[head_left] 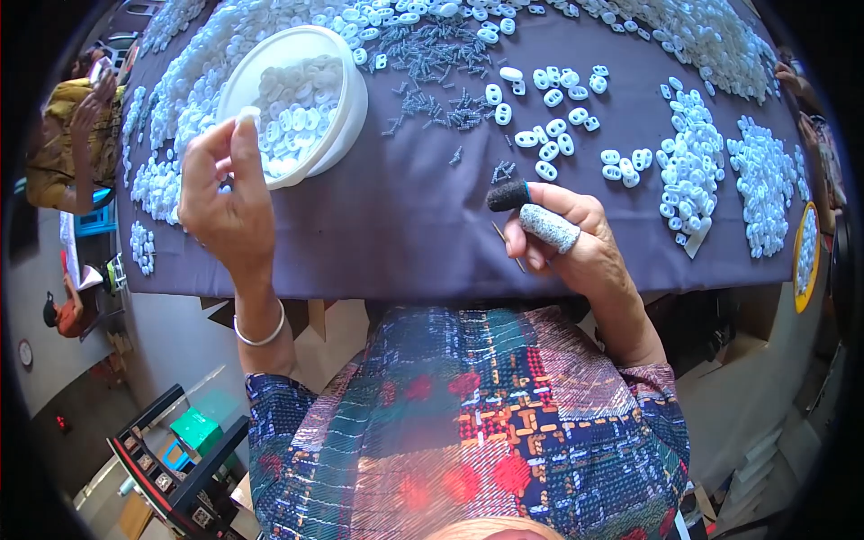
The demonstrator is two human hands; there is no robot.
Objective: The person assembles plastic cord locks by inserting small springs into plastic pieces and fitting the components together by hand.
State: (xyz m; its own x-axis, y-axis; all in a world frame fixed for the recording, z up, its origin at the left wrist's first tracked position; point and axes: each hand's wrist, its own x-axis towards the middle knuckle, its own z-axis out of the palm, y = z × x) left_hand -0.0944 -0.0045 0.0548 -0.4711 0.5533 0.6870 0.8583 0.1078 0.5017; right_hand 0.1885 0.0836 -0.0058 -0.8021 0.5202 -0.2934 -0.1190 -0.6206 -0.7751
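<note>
My left hand (229, 198), a bangle on its wrist, is raised at the near left edge of a white round tub (353, 112). Thumb and finger pinch a small white plastic piece (249, 112), partly covered by the fingertips. White oval pieces (301, 121) fill much of the tub. My right hand (589, 243) hovers near the table's front edge, with a black cover (507, 196) on one finger and a speckled grey cover (549, 229) on another. Its curled fingers hold a thin metal pin-like tool (502, 238). Several small grey pins (504, 171) lie just beyond it.
A dark cloth covers the table (405, 243). Loose grey pins (432, 54) are heaped at the back middle. Two-holed white pieces (693, 162) lie in piles at the right, back and left. A yellow-rimmed tray (801, 286) is at far right. Other people (67, 148) sit around.
</note>
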